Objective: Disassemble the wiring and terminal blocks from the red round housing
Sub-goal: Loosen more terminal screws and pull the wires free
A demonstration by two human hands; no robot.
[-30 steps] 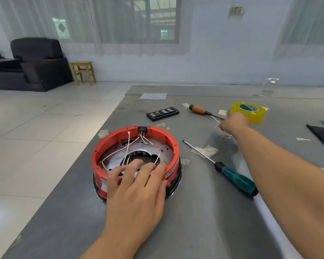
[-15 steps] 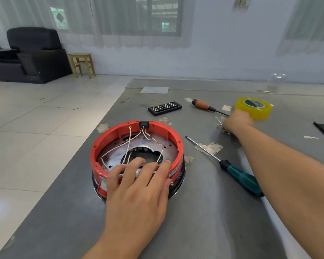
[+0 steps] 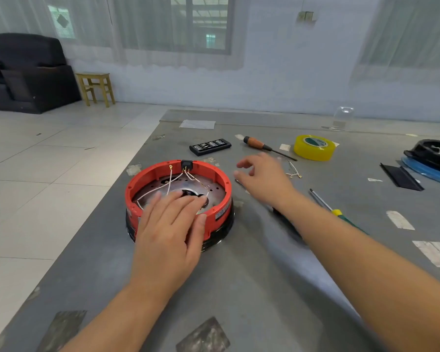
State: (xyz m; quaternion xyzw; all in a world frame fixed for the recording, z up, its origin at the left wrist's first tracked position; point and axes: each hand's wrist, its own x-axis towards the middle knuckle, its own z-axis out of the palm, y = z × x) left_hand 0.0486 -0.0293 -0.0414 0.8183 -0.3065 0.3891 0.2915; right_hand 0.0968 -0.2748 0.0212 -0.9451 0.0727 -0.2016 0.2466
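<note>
Grey tabletop [image 3: 239, 288] carries the red round housing [image 3: 214, 174], pinned under the flat, straight-fingered left hand [image 3: 170, 224]. Beside it the right hand [image 3: 262, 181] is held empty, fingers loosely spread. White wires [image 3: 170, 179] should be pulled gently from the black terminal block [image 3: 186, 164] while the housing is steadied.

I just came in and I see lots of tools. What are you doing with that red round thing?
A person is taking the wires out of the red round housing on the grey table. The left hand rests flat over its near rim, holding it steady. The right hand hovers open and empty beside it. A loose bit of wire already lies near the yellow tape. More white wires are still attached inside.
</note>
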